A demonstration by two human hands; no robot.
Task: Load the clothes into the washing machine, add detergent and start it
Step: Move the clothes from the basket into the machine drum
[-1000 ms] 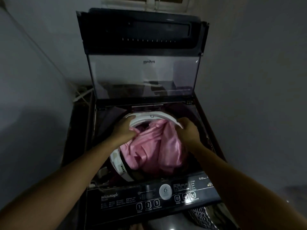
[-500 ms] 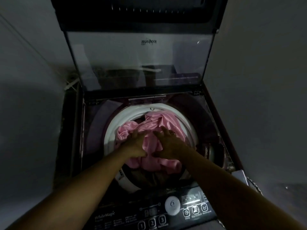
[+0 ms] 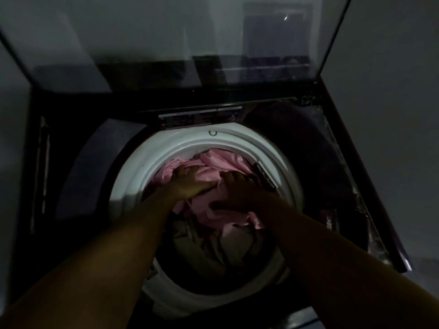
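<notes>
Pink crumpled cloth (image 3: 221,160) lies under the flat, unclenched left hand (image 3: 190,184) and right hand (image 3: 240,189); press evenly, tucking folds below the white drum rim (image 3: 147,162) encircling them.

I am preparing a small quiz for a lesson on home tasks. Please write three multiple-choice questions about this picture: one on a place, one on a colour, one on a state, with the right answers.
1. Where does the pink garment lie?
A) on the floor
B) inside the drum
C) on top of the lid

2. What colour is the rim of the drum?
A) white
B) red
C) yellow

3. In what state is the lid?
A) shut
B) raised open
C) taken off

Answers:
1 B: the left hand and the right hand press it inside the rim.
2 A: the ring round the opening is white.
3 B: the glass lid stands up behind the opening.
</notes>
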